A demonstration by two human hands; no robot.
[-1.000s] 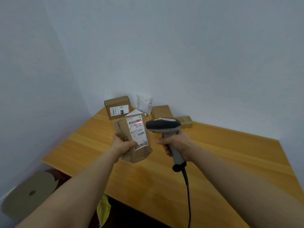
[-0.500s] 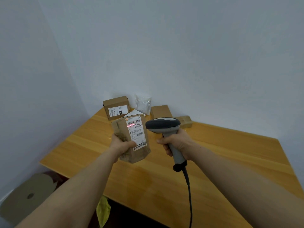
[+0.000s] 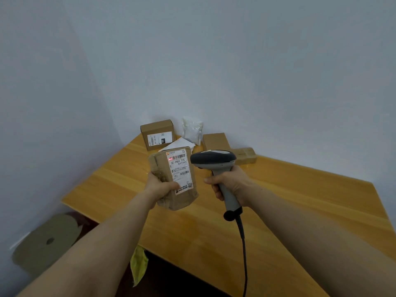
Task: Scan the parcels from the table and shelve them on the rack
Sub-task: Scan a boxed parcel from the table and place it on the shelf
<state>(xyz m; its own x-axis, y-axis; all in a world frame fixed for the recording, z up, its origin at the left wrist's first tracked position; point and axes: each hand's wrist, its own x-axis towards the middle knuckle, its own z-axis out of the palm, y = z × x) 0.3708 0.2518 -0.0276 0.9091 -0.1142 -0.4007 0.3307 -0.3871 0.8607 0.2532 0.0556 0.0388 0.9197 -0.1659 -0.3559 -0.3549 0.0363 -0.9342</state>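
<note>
I see a crinkled brown-paper parcel (image 3: pixel 174 181), white label up, gripped by my left hand (image 3: pixel 159 186). Just beside it, my right hand (image 3: pixel 230 185) grips the smooth grey scanner (image 3: pixel 214 162) by its handle.

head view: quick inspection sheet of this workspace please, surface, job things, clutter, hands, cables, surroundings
surface: wooden table, set into a wall corner.
job's things: brown paper parcel held in the air, label facing the barcode scanner, red scan light on the label; at the far corner a labelled cardboard box, white plastic bag, white flat mailer, plain brown box, taped brown parcel.
clutter: cardboard disc on the floor; yellow scrap below the table's near edge.
hands: left hand grips the parcel; right hand grips the scanner handle.
cables: black scanner cable hangs out of frame.
surroundings: pale walls; rack not in view.
</note>
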